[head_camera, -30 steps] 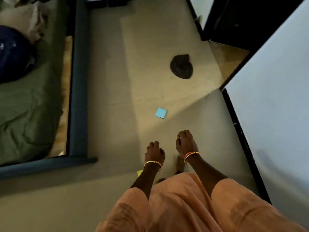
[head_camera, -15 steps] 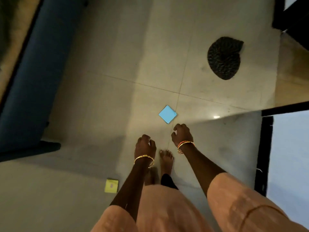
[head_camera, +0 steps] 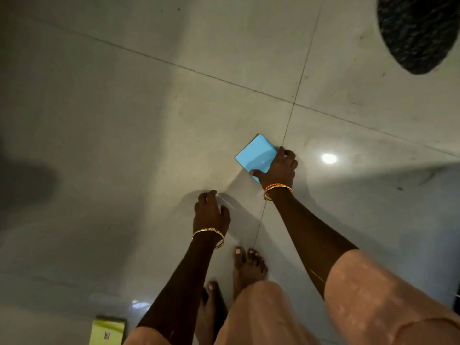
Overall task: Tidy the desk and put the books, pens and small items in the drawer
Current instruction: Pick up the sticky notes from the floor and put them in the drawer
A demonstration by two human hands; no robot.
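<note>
A light blue square pad of sticky notes [head_camera: 256, 155] lies on the grey floor tiles. My right hand [head_camera: 280, 168] grips its near right edge, thumb on the near corner and fingers curled over the far side. My left hand [head_camera: 210, 212] hangs lower and to the left, fingers loosely curled, holding nothing. A yellow-green pad [head_camera: 108, 331] lies on the floor at the bottom left, beside my left arm.
A dark round mat [head_camera: 420, 33] lies on the floor at the top right. My bare feet [head_camera: 245, 267] stand just below the hands. A bright light reflection [head_camera: 329, 158] sits on the tile right of the blue pad.
The view has dropped closer to the floor. My right hand reached forward and took hold of the blue pad; the left hand moved down with it and holds nothing.
</note>
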